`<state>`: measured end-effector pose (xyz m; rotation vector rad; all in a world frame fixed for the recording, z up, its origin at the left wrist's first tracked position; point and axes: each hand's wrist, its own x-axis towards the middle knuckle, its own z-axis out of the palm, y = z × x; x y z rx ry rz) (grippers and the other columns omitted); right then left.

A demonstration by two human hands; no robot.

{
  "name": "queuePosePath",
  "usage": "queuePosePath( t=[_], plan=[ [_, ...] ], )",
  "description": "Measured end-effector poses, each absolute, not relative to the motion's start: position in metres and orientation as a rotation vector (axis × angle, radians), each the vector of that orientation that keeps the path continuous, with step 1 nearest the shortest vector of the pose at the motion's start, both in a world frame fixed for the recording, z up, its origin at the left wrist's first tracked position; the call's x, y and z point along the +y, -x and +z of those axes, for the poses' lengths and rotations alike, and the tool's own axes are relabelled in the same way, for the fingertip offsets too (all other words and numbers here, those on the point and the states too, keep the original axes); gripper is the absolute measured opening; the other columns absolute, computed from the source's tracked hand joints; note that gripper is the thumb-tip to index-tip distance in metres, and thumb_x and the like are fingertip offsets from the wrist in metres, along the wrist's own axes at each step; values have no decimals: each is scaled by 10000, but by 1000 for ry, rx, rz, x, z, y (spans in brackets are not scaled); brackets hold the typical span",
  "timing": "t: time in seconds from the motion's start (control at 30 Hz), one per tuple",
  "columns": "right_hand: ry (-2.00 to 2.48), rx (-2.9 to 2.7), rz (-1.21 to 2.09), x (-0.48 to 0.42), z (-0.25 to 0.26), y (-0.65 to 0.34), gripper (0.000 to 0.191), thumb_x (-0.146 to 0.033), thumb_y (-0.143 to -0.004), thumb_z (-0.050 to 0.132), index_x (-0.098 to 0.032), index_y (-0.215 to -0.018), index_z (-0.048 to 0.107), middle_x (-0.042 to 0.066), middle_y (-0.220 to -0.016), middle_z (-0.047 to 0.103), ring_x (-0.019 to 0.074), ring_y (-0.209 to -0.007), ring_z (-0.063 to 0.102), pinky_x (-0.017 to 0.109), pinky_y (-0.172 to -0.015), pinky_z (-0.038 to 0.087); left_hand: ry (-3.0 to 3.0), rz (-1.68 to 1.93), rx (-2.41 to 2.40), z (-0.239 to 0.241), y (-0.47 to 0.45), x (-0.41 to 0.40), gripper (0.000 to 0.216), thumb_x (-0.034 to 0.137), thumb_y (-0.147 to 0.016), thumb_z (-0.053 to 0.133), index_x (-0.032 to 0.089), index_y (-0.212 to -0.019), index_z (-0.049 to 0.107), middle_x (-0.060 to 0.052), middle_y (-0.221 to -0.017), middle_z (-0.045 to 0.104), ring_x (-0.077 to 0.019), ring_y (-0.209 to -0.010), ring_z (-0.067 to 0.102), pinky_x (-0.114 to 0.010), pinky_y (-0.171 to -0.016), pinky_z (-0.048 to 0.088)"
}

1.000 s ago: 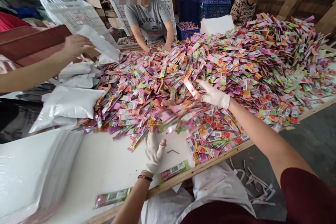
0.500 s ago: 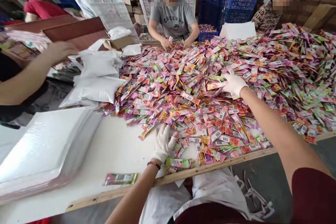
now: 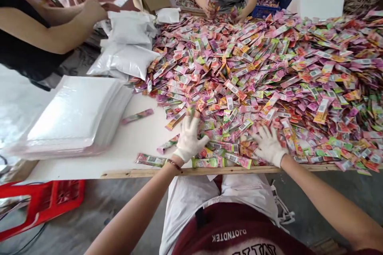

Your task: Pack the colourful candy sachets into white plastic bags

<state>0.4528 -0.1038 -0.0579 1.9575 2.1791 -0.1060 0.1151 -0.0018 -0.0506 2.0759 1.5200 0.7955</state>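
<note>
Seen from the head camera, a worker's gloved left hand (image 3: 189, 138) and right hand (image 3: 269, 145) lie splayed at the near edge of a heap of sachets (image 3: 236, 89), neither visibly gripping any. The spread fingers probably cover more loose packets that way. Sachets lie between the hands and beyond them across the tabletop (image 3: 140, 137). Left of the left hand sits a stack of clear plastic sheets (image 3: 74, 107), apparently kept flat and apart to stay tidy; white pouches (image 3: 128, 59) lie beyond.
</note>
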Motion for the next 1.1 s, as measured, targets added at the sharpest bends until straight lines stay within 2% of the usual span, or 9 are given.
queuePosePath(
  t=[0.1,0.2,0.27,0.37,0.47,0.63,0.8,0.97,1.1],
  plan=[
    [-2104,1884,-7,-81,-55,-505,664,-548,-944,358,-220,-1520,403,180,-1589,335,396,-1467,245,673,-1131,126,-2247,477,1579,-51,-113,3,617,546,-813,629,205,-1324,576,-197,-1475,434,-433,-1432,312,-639,-1149,262],
    [-2120,1746,-6,-55,-25,-539,594,-473,-958,353,-207,-1479,458,195,-1491,458,378,-1368,404,626,-1087,256,-2087,723,1630,-45,-80,12,530,533,-879,551,173,-1262,619,-178,-1329,531,-332,-1269,518,-504,-1079,430],
    [-2147,1731,39,-43,-2,-529,549,-490,-937,410,-217,-1390,557,203,-1405,522,389,-1219,518,583,-1000,356,-2021,965,1668,-39,-50,13,417,470,-904,525,173,-1164,659,-144,-1260,580,-277,-1197,571,-431,-1054,465],
    [-2076,2066,192,-32,22,-475,433,-369,-928,463,-220,-1304,617,184,-1317,556,342,-1075,564,479,-904,415,-2094,1062,1641,-28,-25,4,258,338,-916,497,192,-1009,688,-97,-1129,659,-228,-1081,625,-369,-994,496],
    [-1671,2557,72,-25,23,-408,465,-145,-888,462,-247,-1317,608,131,-1282,569,271,-1046,548,388,-888,412,-2368,767,1317,-21,-41,-3,273,214,-921,433,207,-989,698,-71,-1018,683,-185,-937,639,-320,-875,520],
    [-1568,2607,-35,-14,-9,-366,397,-93,-812,530,-220,-1150,694,138,-1333,544,298,-1120,506,424,-939,390,-2765,116,1143,-23,-93,0,249,143,-809,532,192,-979,708,-124,-1017,628,-263,-928,598,-409,-792,511],
    [-1908,2634,-304,-28,-15,-409,262,-93,-779,515,-177,-993,641,112,-1071,645,264,-996,572,391,-902,427,-2689,336,1237,-21,-72,3,152,124,-835,480,179,-857,620,-102,-941,626,-245,-897,582,-423,-834,487],
    [-2255,2620,-774,-57,10,-410,260,-186,-906,452,-214,-1155,521,24,-857,641,193,-704,574,312,-681,442,-2179,689,1271,-8,-52,-13,196,215,-878,487,175,-1065,529,-19,-826,578,-147,-705,538,-291,-673,481],
    [-1926,2700,-875,-52,10,-352,302,-221,-893,554,-205,-1194,529,47,-973,643,190,-827,600,301,-738,461,-2335,322,952,2,-95,-31,390,265,-815,619,187,-1194,568,-62,-1028,623,-183,-868,608,-306,-762,508]
  ],
)
